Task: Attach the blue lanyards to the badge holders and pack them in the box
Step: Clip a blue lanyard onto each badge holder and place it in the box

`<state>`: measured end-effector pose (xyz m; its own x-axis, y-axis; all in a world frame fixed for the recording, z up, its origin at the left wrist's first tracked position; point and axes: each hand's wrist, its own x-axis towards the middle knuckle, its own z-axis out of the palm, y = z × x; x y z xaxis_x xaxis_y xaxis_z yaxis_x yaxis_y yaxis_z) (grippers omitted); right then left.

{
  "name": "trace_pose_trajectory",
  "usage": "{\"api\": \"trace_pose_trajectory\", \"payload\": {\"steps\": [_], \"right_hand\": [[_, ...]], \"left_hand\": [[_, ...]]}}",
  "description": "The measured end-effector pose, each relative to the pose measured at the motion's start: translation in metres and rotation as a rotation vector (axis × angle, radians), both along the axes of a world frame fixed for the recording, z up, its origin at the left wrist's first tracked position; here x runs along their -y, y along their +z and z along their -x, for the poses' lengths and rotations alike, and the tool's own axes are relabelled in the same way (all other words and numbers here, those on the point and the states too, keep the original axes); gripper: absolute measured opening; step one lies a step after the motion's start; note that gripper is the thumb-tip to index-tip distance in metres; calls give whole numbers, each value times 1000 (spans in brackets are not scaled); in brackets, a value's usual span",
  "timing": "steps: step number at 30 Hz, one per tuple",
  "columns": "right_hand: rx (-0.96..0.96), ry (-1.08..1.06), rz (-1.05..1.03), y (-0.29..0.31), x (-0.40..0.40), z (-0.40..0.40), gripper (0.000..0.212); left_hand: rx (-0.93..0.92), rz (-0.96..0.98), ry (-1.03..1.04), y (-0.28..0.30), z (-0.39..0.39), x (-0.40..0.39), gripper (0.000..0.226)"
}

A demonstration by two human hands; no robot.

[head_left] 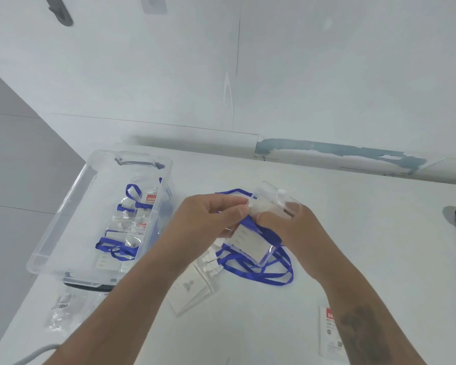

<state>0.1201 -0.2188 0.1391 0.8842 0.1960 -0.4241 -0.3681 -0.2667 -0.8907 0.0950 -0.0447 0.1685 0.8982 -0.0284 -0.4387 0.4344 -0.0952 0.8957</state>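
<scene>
Both hands, left hand (208, 214) and right hand (287, 222), pinch 1 badge holder (253, 246) with its blue lanyard (263, 275), just right of the box (63, 222). Risk: the clip may slip free if the pinch loosens. White table (353, 259); pale wall (300, 75) behind the box.

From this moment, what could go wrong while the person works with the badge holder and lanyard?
1. Both the left hand and the right hand pinch one clear badge holder above the table; it may slip.
2. The blue lanyard loops under the hands, over loose holders, and might drag them along.
3. The box stands at the table's left edge; a push could tip it off.
</scene>
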Motion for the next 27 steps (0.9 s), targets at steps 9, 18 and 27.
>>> {"api": "trace_pose_trajectory", "payload": {"steps": [9, 18, 27], "right_hand": [[129, -132, -135, 10, -22, 16, 24], [18, -275, -269, 9, -119, 54, 15], [-17, -333, -237, -3, -231, 70, 28]], "left_hand": [[31, -30, 272, 0, 7, -23, 10], [65, -105, 440, -10, 19, -97, 10], [48, -193, 371, -27, 34, -183, 19]]}}
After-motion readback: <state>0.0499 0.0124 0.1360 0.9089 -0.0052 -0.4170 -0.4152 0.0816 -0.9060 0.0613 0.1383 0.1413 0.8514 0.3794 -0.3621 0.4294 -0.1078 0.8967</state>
